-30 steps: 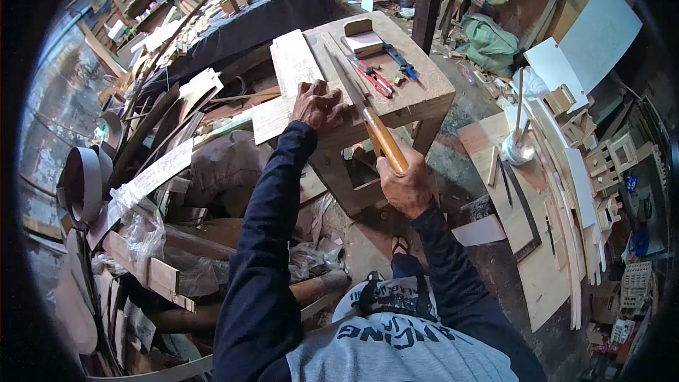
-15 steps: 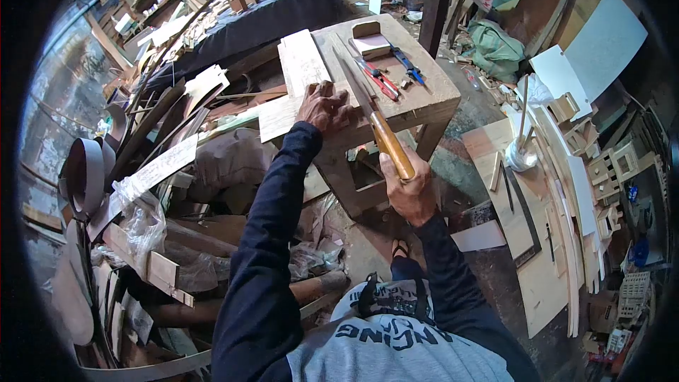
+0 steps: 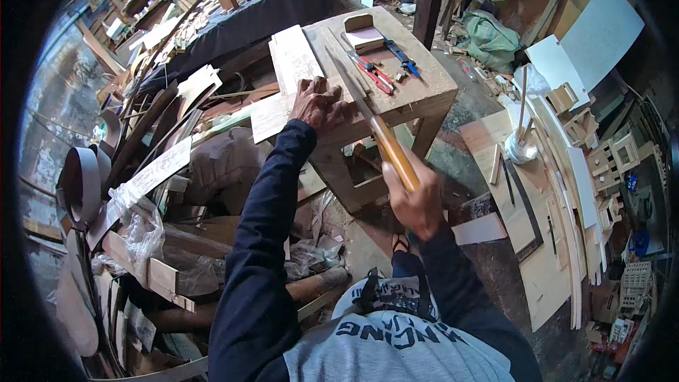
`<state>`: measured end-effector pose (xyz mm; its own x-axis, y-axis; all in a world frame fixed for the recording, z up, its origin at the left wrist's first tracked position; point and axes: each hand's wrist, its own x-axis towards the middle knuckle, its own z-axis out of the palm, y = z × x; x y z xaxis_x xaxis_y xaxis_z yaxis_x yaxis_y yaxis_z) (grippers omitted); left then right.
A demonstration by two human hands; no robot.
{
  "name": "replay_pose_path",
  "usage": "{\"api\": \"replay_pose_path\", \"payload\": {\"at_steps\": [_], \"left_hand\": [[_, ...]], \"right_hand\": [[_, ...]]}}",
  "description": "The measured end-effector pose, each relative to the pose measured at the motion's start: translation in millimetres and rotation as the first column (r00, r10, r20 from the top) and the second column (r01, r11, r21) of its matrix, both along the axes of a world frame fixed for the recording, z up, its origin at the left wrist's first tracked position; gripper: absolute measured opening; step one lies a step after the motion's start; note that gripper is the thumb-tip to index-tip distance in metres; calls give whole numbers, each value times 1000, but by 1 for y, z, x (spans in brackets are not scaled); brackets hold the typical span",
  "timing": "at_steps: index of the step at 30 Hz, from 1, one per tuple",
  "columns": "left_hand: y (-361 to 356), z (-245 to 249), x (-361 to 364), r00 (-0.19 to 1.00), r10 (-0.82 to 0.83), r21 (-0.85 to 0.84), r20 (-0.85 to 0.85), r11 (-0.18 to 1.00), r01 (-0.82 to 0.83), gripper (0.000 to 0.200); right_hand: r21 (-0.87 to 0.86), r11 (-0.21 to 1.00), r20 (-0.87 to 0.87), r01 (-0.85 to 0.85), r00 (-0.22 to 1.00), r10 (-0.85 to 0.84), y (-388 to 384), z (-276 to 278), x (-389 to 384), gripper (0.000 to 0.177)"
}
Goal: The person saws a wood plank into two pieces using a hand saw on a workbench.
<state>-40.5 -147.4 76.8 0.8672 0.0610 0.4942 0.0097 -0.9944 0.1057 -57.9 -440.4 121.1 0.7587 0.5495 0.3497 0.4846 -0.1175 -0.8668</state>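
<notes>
My right hand (image 3: 416, 199) is wrapped round the long wooden handle of a saw (image 3: 389, 145). Its narrow metal blade slants up and away over the near edge of a small wooden worktable (image 3: 431, 88). Beside the blade, my left hand (image 3: 318, 104) presses down with bent fingers on a pale wooden board (image 3: 274, 117) at the table's left edge. Under that hand, the board's exact outline is hidden. Another pale board (image 3: 296, 60) lies just beyond. To the right of the blade are a red cutter (image 3: 378, 78), a blue tool (image 3: 402, 59) and a small box-like block (image 3: 363, 34).
Scrap wood and plastic (image 3: 145, 230) crowd the floor to my left. On the right lie a plywood sheet (image 3: 541, 290), long strips and a white pot (image 3: 521, 148) holding a stick. A cloth-covered table (image 3: 283, 7) and a dark post (image 3: 429, 3) stand behind.
My right hand has drawn the saw back toward my body and slightly right. My left hand stays pressed on the board. The whole view has shifted a little.
</notes>
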Motion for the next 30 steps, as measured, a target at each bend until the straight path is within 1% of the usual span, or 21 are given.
{"api": "replay_pose_path", "payload": {"at_steps": [3,4,7,8,10,12,13,15,18,19,21,22,24,25,27,29,30], "left_hand": [[10,-11,2,1000,-29,-44,7,999,29,37],[6,-4,1,1000,-18,-12,-17,1000,18,37],[-7,7,-6,1000,3,-43,18,999,-2,37],[0,-4,-1,999,11,-61,43,998,-8,35],[5,-3,1,999,-14,-27,30,1000,14,35],[8,-7,3,999,-47,-11,-23,999,47,37],[7,-6,2,999,-38,-5,-14,999,38,37],[4,-5,1,1000,-18,6,15,1000,17,37],[3,-8,0,999,29,-4,24,1000,-29,35],[2,-9,1,998,50,-11,30,999,-50,35],[1,-14,0,999,24,-8,44,1000,-24,35],[4,-11,1,998,16,0,57,1000,-16,35],[8,-3,2,1000,-2,11,-16,1000,2,36],[6,-4,2,998,-22,13,-63,1000,23,37],[2,-3,2,999,4,2,-44,1000,-4,38],[-3,1,0,999,29,-18,-28,999,-30,37],[0,0,1,1000,18,-4,-6,1000,-18,37]], "right_hand": [[0,999,9,43,999,-43,7,-11,1,30],[2,1000,-64,-11,998,11,-6,5,-10,34],[4,999,36,50,998,-50,-59,4,-37,42],[22,999,49,43,998,-44,-69,9,-43,42],[57,998,70,30,997,-34,-81,16,-49,43],[31,999,-65,-9,998,11,-57,17,-34,43],[25,999,-134,-24,991,27,-39,17,-23,43],[-67,998,-75,-11,997,6,0,5,-1,44],[34,999,19,-10,1000,9,1,-7,-1,44],[38,999,-12,-6,1000,7,-11,-2,-7,44],[37,999,-80,-11,997,14,-56,14,-37,44],[39,999,-50,-5,999,7,-68,16,-45,43],[42,999,1,10,1000,-10,-84,16,-56,43],[30,1000,-30,-1,1000,2,-77,15,-52,43],[26,999,-78,-25,997,27,-34,9,-21,42],[76,996,15,-36,999,35,14,-14,14,42],[86,996,24,-31,999,29,14,-13,14,42]]}}
